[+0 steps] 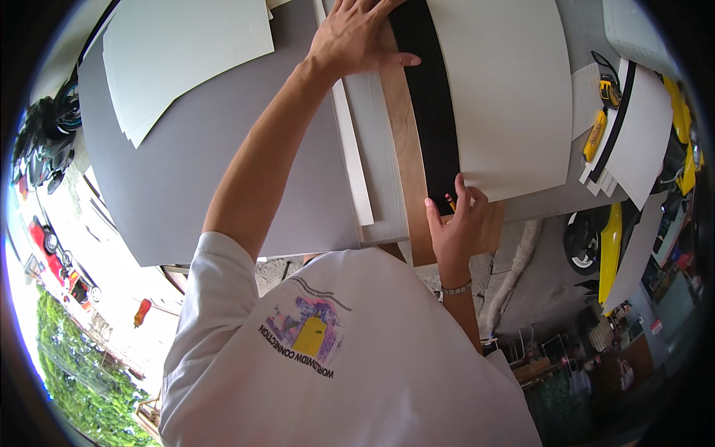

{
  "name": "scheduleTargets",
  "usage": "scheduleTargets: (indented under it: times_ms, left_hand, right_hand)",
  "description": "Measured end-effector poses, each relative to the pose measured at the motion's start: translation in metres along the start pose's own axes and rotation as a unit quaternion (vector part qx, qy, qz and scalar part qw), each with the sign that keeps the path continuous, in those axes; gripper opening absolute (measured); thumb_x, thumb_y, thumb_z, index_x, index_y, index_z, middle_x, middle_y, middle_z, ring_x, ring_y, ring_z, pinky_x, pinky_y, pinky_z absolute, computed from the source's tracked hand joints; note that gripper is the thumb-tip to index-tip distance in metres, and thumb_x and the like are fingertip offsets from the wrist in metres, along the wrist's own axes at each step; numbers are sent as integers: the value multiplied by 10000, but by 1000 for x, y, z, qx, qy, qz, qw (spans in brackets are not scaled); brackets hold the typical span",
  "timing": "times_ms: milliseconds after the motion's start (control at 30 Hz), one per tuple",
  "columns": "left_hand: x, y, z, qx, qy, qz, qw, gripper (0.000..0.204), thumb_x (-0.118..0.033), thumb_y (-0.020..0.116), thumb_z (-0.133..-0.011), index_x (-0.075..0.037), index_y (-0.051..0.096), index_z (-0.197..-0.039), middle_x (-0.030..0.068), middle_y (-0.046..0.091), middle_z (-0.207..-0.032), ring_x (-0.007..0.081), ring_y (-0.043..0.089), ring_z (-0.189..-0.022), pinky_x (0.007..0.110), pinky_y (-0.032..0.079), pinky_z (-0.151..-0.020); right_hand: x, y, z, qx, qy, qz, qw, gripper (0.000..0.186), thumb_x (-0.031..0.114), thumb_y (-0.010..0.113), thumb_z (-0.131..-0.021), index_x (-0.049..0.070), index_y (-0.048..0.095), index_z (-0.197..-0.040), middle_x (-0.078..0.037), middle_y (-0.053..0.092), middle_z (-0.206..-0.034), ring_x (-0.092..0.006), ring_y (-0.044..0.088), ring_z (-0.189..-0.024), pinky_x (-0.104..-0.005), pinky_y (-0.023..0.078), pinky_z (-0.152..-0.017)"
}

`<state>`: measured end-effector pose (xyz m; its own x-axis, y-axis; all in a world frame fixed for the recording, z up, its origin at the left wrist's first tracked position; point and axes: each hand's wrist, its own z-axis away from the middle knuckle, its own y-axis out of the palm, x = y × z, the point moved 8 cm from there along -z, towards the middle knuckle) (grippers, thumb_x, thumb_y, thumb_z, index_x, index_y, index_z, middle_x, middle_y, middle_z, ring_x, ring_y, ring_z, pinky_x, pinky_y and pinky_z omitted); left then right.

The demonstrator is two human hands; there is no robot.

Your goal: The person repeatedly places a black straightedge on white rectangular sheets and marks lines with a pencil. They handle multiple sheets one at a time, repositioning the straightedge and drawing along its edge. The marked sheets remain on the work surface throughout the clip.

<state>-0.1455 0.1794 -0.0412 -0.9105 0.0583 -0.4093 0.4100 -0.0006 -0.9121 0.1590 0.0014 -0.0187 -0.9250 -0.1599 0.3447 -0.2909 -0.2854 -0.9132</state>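
A long black strip (432, 112) lies over a thin brown wooden board (406, 149), along the left edge of a large white sheet (506, 89). At the strip's far part, my left hand (354, 41) lies flat with its thumb stretched onto the black; its fingertips run out of view at the top. My right hand (458, 223) is at the strip's near end, thumb on the strip and a finger touching the sheet's edge. Between its thumb and fingers shows a slim yellow and reddish pencil (450, 202), mostly hidden by the hand.
On the left of the table is a large grey sheet (246, 164) with stacked white sheets (194, 52). To the right are a tape measure (609, 91), a yellow cutter knife (594, 136) and more white sheets (644, 134). A yellow and black motorcycle (611, 238) stands beyond.
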Motion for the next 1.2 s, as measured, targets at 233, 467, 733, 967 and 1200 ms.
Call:
scheduleTargets:
  times_ms: [233, 467, 733, 967, 1200]
  left_hand:
    - [-4, 0, 0, 19, -7, 0, 1000, 1138, -726, 808, -720, -105, 422, -1593, 245, 216, -1714, 410, 165, -1600, 517, 167, -1321]
    - [-1, 1, 1, 1, 9, -2, 1000, 1135, -742, 788, -731, -100, 425, -1593, 234, 241, -1708, 412, 194, -1589, 525, 184, -1314]
    - [2, 5, 8, -95, 24, -18, 995, 1133, -833, 802, -629, -217, 534, -1542, 85, 403, -1658, 360, 363, -1520, 525, 272, -1299]
    - [5, 10, 10, -103, 2, -8, 995, 1103, -814, 800, -649, -203, 553, -1533, 57, 453, -1627, 342, 413, -1476, 500, 346, -1266]
    - [-3, 6, 3, 26, -3, 0, 1000, 1123, -734, 746, -781, -30, 413, -1591, 176, 349, -1669, 376, 291, -1535, 480, 251, -1298]
  right_hand:
    - [-4, 2, 4, -11, -4, -39, 999, 790, 296, 886, -838, 108, 523, -1513, -179, 501, -1262, -346, 573, -1154, -475, 555, -916]
    - [2, -1, 1, -11, -16, -4, 1000, 784, 292, 883, -842, 105, 522, -1513, -178, 499, -1264, -344, 589, -1143, -475, 568, -906]
    - [0, 0, 2, -17, -18, -17, 1000, 790, 288, 887, -838, 110, 521, -1515, -176, 499, -1265, -345, 591, -1147, -457, 585, -885]
    - [1, -1, 2, -18, -17, -7, 1000, 790, 310, 889, -833, 115, 531, -1510, -167, 510, -1251, -343, 588, -1155, -479, 565, -914]
    - [0, -2, 2, -15, -8, -15, 1000, 777, 309, 890, -826, 111, 544, -1494, -165, 519, -1263, -338, 596, -1151, -487, 552, -930]
